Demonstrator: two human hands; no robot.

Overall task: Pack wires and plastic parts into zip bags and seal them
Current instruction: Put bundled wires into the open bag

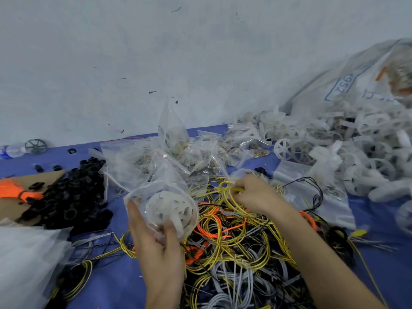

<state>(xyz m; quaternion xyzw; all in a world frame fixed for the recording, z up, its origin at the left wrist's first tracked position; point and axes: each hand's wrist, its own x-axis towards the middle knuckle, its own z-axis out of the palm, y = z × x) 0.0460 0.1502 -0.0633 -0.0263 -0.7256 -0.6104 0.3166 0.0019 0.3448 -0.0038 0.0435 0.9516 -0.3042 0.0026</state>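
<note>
My left hand (156, 244) grips a clear zip bag (165, 186) from below; a white plastic wheel part (171, 210) sits inside it. My right hand (252, 195) pinches a coiled yellow wire (231, 201) lifted from the tangled heap of yellow, orange, grey and black wires (236, 253) on the blue table. The bag's mouth faces the right hand, a short way from the coil.
Filled zip bags (178, 148) pile up at the back centre. White plastic wheels (334, 148) heap at the right under a big printed sack (356, 81). Black plastic rings (73, 197) lie at the left beside cardboard (13, 208) and an orange tassel (13, 189). Flat empty bags (312, 190) lie right of the wires.
</note>
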